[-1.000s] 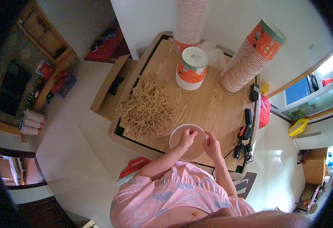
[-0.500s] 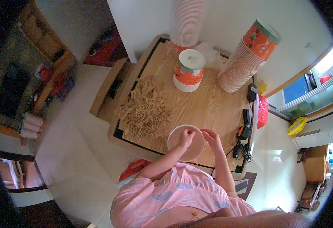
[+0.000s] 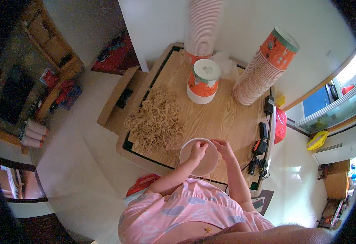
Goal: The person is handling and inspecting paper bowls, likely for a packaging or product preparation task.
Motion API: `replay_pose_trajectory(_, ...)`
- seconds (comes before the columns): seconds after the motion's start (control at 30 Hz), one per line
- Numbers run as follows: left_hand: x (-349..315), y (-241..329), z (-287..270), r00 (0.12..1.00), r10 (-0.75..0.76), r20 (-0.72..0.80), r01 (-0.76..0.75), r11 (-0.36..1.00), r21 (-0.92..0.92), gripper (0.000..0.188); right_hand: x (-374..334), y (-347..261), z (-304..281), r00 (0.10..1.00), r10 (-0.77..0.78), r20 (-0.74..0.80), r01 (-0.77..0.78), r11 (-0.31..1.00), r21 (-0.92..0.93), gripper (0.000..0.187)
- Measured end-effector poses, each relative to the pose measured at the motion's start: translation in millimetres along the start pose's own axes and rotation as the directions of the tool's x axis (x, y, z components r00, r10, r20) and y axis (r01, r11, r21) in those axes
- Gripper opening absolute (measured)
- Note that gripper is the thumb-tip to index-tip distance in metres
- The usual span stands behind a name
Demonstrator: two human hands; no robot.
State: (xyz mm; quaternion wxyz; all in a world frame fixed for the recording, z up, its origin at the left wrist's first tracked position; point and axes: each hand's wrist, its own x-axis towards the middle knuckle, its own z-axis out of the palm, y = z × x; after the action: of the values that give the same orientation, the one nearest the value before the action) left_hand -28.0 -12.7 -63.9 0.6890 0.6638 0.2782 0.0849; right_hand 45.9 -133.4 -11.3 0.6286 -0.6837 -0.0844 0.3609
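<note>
A white-lined round paper tub (image 3: 206, 166) sits at the table's near edge, its mouth facing up. My left hand (image 3: 198, 150) reaches over its opening, fingers curled together in a pinch; whatever lies between them is too small to make out. On the tub's far right side, my right hand (image 3: 224, 149) has its fingers closed at the rim, touching the outside wall. A heap of tangled tan twine strands (image 3: 157, 120) lies to the left of the tub. Farther back, an orange-and-green tub (image 3: 203, 84) stands upside down.
Tall nested tub stacks rise at the back, one at the centre (image 3: 204, 28) and one at the right (image 3: 260, 73). Black adapters with cables (image 3: 260, 147) line the table's right edge. An open cardboard box (image 3: 117, 103) stands left of the wooden table (image 3: 222, 122).
The view has shifted slightly, so the table's things appear a little lower. My right fingers have moved closer in against the tub's rim. The left hand stays over the tub's mouth.
</note>
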Motion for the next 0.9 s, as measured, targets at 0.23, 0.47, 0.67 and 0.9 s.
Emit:
replay_pose_trajectory(0.23,-7,18,-1,1.000,-0.008,-0.011,0.008,1.000,-0.004,0.017,5,10,-2,0.998,0.060,-0.017,-0.060,0.998,0.031,0.021)
replay_pose_trajectory(0.47,-31,64,-15,0.866,0.462,0.190,-0.489,0.708,0.509,0.027,1,4,2,0.985,-0.147,-0.095,0.126,0.972,-0.197,0.017)
replay_pose_trajectory(0.67,-6,87,-33,0.782,0.430,0.450,-0.588,0.271,0.763,0.014,-20,-21,30,0.867,-0.391,-0.311,0.180,0.825,-0.535,0.010)
replay_pose_trajectory(0.9,2,100,-27,0.804,0.260,0.534,-0.584,0.510,0.632,0.021,-24,-17,30,0.820,-0.471,-0.324,0.187,0.756,-0.627,0.007)
